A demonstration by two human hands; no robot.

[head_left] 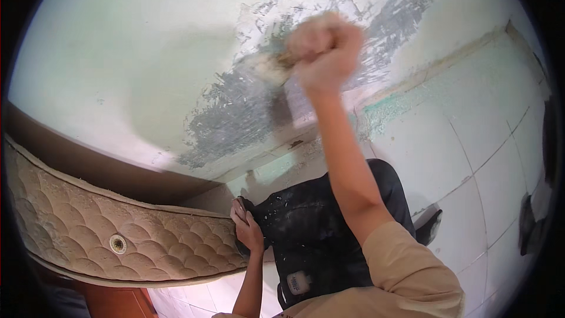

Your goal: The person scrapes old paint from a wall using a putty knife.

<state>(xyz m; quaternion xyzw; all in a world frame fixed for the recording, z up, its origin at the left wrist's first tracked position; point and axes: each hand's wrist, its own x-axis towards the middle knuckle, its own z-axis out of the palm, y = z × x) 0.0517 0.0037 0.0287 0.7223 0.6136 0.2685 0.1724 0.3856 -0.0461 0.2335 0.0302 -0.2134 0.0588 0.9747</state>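
My right hand point(326, 47), blurred by motion, is raised in front of the wall and closed in a fist. From its left side sticks out a pale, blurred brush point(268, 69), close to the wall's rough grey patch point(226, 112). My left hand point(250, 232) is low beside my left knee and the mattress edge. Its fingers are bent round a small greyish thing point(240, 208) that I cannot make out. My legs, in dark trousers point(321, 229) with white specks, are bent under me.
On the left a tan quilted mattress point(170, 238) stands on edge near the wall point(88, 53). White floor tiles point(441, 159) spread to the right, with a greenish smear point(388, 109) along the wall's foot. A reddish-brown piece point(118, 301) shows at lower left, dark objects point(529, 218) at far right.
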